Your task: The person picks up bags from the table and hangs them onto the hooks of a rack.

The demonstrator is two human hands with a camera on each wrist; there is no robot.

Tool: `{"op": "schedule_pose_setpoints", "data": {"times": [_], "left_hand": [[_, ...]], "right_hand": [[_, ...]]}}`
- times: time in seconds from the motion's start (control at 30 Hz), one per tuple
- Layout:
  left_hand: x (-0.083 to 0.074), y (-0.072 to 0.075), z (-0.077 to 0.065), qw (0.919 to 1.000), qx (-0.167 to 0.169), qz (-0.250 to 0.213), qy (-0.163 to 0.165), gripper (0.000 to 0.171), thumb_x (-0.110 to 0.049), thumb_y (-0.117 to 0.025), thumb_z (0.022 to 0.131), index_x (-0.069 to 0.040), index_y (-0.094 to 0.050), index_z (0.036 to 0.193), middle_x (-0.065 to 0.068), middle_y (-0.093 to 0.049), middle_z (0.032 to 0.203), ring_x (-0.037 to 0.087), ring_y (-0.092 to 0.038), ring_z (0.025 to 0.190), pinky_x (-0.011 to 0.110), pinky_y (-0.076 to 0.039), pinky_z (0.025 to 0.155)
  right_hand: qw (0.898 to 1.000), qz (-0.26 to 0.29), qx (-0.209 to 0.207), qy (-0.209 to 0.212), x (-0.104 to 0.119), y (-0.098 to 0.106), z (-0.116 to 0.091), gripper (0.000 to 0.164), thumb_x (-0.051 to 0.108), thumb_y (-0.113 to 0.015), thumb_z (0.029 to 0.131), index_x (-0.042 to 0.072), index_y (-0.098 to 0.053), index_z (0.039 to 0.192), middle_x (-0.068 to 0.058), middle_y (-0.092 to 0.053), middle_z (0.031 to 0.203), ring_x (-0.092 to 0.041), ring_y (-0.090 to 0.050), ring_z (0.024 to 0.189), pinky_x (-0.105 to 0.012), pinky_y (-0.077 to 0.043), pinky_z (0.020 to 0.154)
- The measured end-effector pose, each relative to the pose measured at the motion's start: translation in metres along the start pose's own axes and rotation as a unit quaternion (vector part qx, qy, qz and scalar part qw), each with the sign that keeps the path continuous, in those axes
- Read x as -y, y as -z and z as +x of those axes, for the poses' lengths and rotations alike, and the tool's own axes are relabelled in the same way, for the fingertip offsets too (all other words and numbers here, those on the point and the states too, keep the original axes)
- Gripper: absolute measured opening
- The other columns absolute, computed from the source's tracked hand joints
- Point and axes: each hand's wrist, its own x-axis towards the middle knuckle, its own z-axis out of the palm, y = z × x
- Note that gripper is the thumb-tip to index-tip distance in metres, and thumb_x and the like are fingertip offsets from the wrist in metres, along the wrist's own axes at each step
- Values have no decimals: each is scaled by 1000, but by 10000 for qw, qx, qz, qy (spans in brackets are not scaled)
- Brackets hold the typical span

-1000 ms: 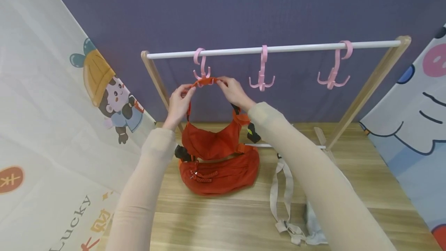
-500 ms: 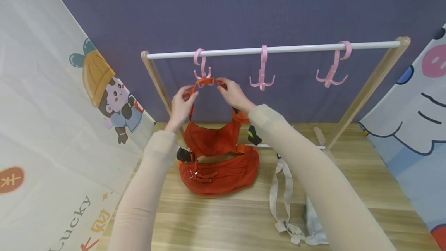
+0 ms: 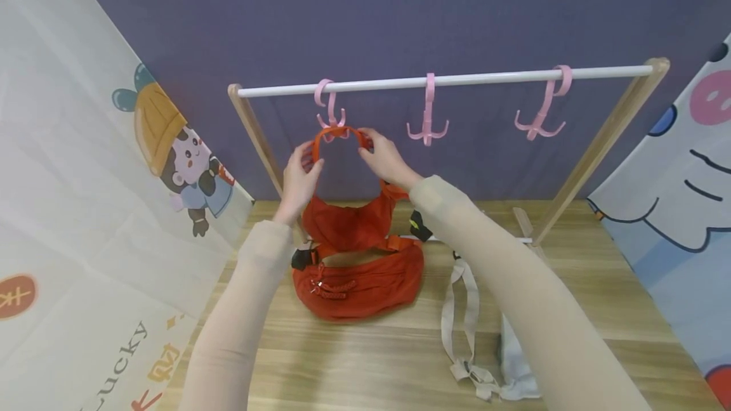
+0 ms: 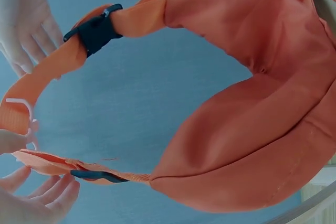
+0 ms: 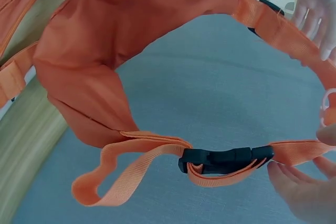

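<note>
An orange strap [image 3: 341, 130] loops over the left pink hook [image 3: 331, 118], and a red-orange waist bag [image 3: 347, 224] hangs from it. My left hand [image 3: 298, 176] is at the left side of the loop, its fingers reaching behind the strap and its thumb in front. On the other side my right hand [image 3: 385, 156] touches the strap with relaxed fingers. A black buckle [image 5: 226, 160] shows on the strap near my right fingers. Below lies a second red waist bag [image 3: 360, 287] with zip pulls.
Two more pink hooks [image 3: 428, 120] hang to the right on the white rail [image 3: 485, 79] of a wooden-legged rack [image 3: 605, 151]. Beige straps [image 3: 473, 309] and a pale bag [image 3: 518, 366] lie on the wood-grain floor [image 3: 354, 360]. Printed cloths flank both sides.
Both hands have slid slightly down the strap's sides and loosened from a pinch. The strap now forms a rounder loop over the hook, and the upper bag hangs a little lower.
</note>
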Motion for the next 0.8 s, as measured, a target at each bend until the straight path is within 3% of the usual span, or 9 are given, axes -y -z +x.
{"op": "schedule_pose_setpoints", "data": {"times": [0.2, 0.47, 0.8], "left_hand": [[0, -2, -5, 9999, -107, -39, -61, 41, -5, -54, 89, 2, -46, 128, 21, -49, 124, 32, -52, 112, 37, -42, 95], [-3, -1, -19, 9983, -566, -51, -107, 32, -6, -53, 88, 0, -53, 120, 18, -51, 117, 28, -54, 107, 34, -44, 92], [-5, -3, -42, 9964, -701, -236, -404, 28, -1, -52, 88, 3, -56, 115, 22, -53, 110, 30, -54, 102, 38, -43, 89]], "right_hand": [[9999, -115, -13, 84, 1, 3, -6, 46, 12, -49, 92, 4, -39, 136, -17, -49, 129, -29, -49, 115, -37, -38, 97], [9988, 23, -213, 438, 2, 4, -24, 45, 10, -50, 91, 1, -40, 134, -20, -47, 128, -32, -45, 118, -40, -37, 98], [9975, 180, -246, 636, 4, 5, -50, 39, 9, -50, 91, 2, -46, 129, -19, -48, 122, -29, -47, 114, -40, -39, 96]]}}
